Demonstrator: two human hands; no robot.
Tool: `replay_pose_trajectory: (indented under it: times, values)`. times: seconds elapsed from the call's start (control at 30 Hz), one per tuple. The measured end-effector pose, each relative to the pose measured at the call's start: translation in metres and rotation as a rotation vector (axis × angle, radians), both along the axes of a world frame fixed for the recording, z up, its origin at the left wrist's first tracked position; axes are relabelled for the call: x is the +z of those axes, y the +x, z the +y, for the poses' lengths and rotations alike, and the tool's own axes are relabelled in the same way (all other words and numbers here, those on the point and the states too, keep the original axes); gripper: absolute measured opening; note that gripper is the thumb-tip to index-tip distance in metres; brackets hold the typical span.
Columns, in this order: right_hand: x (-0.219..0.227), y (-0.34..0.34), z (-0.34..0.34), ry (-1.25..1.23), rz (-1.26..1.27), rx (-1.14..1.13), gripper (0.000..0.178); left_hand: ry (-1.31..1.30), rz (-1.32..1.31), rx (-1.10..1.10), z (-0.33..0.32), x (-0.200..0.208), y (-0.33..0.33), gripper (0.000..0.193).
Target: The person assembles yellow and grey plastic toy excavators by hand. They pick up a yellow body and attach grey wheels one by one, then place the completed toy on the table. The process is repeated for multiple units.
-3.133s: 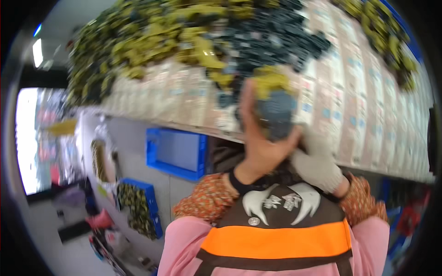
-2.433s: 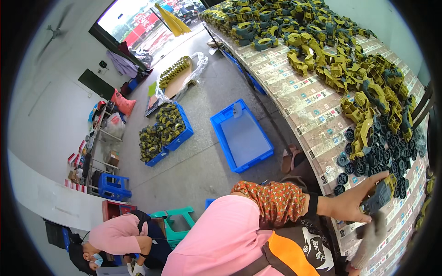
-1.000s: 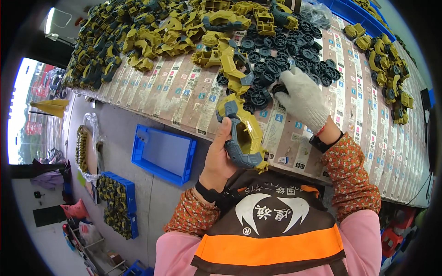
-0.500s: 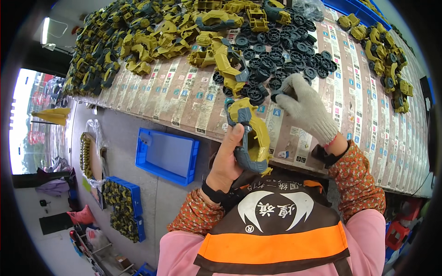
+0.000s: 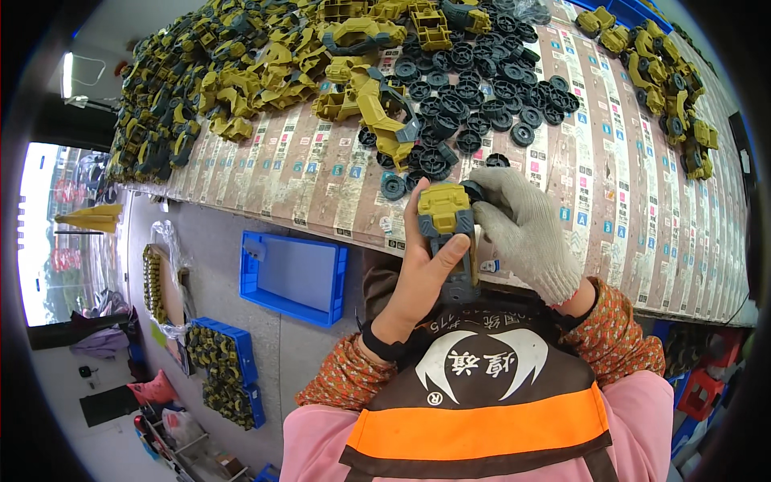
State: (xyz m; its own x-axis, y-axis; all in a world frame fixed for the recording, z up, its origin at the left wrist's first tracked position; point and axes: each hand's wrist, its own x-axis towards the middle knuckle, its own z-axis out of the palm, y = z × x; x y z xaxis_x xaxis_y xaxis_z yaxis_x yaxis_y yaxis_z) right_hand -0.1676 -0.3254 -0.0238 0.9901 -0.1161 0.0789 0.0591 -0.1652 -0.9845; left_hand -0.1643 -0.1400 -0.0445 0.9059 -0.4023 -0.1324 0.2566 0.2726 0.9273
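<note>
One wheel (image 5: 474, 190) has moved beside one car body (image 5: 444, 206).

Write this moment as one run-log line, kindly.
left hand: holds yellow-and-grey plastic vehicle body | right hand: gloved, pinches dark round plastic wheel close beside it | beyond: pile of dark plastic wheels

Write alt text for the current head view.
The bare left hand holds a yellow-and-grey toy vehicle body while the gloved right hand pinches a dark wheel at its side. Beyond them, loose black wheels and heaped yellow-and-grey vehicle parts lie on a table.
</note>
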Motion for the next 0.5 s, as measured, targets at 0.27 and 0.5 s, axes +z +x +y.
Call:
replay_pose_trajectory:
  times: [0.27, 0.5]
  values:
    - [0.003, -0.009, 0.004, -0.126, -0.003, -0.055, 0.031, 0.124, -0.16, 0.046, -0.006, -0.01, -0.003, 0.095]
    - [0.032, -0.021, -0.006, -0.285, -0.1, 0.029, 0.035, 0.215, -0.265, -0.067, -0.006, -0.014, -0.002, 0.1]
